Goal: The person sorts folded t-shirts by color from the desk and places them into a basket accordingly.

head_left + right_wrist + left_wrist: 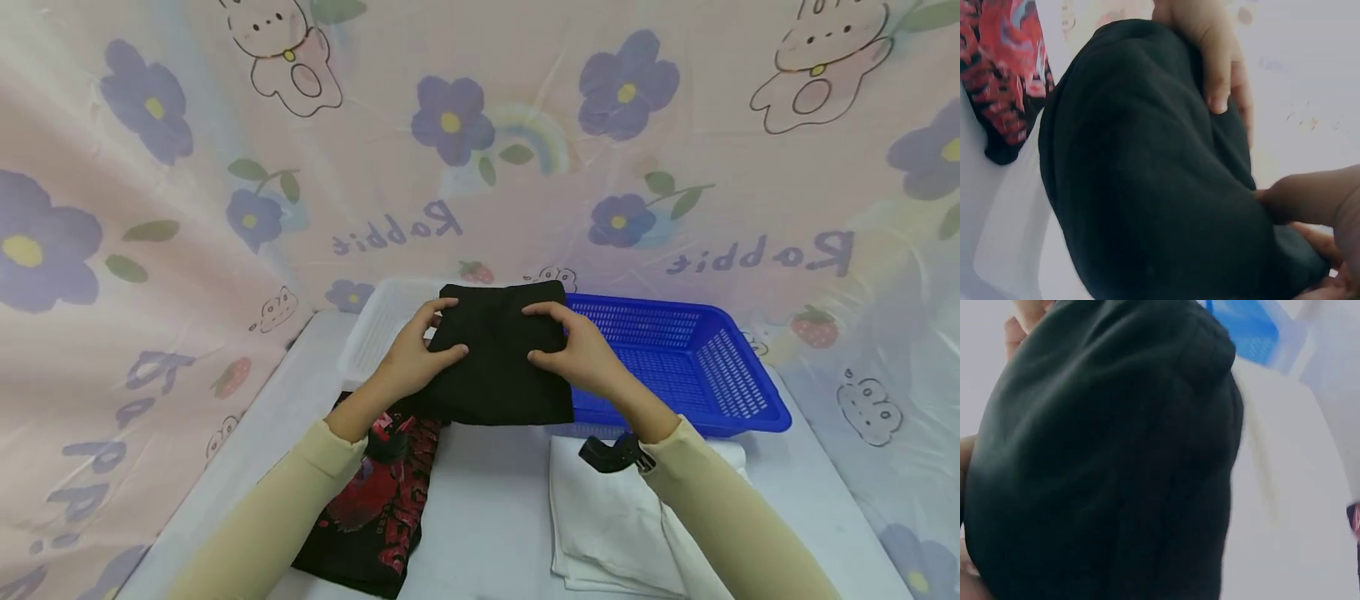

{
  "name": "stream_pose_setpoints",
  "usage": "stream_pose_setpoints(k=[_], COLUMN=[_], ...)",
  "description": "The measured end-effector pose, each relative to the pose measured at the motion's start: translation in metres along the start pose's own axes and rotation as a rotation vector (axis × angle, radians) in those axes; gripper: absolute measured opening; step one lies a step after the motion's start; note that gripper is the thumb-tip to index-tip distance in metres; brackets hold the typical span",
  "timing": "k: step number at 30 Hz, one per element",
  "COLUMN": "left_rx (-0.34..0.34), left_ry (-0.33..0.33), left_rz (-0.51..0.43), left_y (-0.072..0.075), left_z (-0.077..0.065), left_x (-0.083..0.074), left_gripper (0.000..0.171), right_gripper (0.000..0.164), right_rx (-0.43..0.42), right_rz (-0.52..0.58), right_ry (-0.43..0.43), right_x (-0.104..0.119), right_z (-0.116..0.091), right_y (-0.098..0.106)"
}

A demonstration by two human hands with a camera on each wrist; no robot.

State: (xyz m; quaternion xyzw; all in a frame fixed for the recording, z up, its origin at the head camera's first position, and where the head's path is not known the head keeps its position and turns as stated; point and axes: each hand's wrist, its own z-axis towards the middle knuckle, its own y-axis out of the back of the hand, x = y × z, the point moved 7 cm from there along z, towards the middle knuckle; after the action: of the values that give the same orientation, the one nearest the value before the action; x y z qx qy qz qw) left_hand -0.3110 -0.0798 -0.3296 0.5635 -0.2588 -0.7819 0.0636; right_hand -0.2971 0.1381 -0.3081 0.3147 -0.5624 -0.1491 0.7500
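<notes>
A folded black cloth (502,367) is held up by both hands in front of two baskets. The left hand (417,354) grips its left side, thumb on the near face and fingers at the upper edge. On the opposite side, the right hand (583,350) pinches the fabric between thumb and fingers. Soft creases run across the black cloth (1147,162) in the right wrist view, where the left hand (1210,56) is at the top and the right hand (1316,206) at the lower right. The black cloth (1110,462) covers most of the left wrist view.
A white basket (363,337) stands at the back left, partly behind the black cloth. Beside it is a blue basket (738,367) at the back right. A black garment with a red print (375,492) lies at the front left, a folded white cloth (615,517) at the front right.
</notes>
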Motion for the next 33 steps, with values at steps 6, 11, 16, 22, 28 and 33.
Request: stream_pose_setpoints(k=[6,11,16,22,28,33], left_rx=[-0.017,-0.017,0.020,0.072,0.131,0.181], left_ry=[0.043,0.120,0.217,0.360,0.450,0.470], left_rz=[0.068,0.102,0.037,-0.036,-0.029,0.009], left_y=[0.012,0.017,0.016,0.014,0.011,0.012], left_z=[0.042,0.068,0.080,0.082,0.080,0.080], left_x=[0.026,0.053,0.088,0.135,0.152,0.153], left_gripper=[0.065,0.065,0.067,0.067,0.061,0.053], right_gripper=[0.056,0.056,0.053,0.053,0.053,0.054], right_rx=[-0.013,-0.024,-0.058,-0.064,-0.044,-0.022], right_rz=[0.067,0.117,0.197,0.270,0.318,0.313], right_ry=[-0.077,-0.095,-0.117,-0.220,-0.311,-0.351], right_x=[-0.019,-0.039,-0.065,-0.094,-0.112,-0.121], right_z=[0.046,0.078,0.100,0.112,0.116,0.116], right_y=[-0.007,-0.019,-0.039,-0.074,-0.094,-0.099])
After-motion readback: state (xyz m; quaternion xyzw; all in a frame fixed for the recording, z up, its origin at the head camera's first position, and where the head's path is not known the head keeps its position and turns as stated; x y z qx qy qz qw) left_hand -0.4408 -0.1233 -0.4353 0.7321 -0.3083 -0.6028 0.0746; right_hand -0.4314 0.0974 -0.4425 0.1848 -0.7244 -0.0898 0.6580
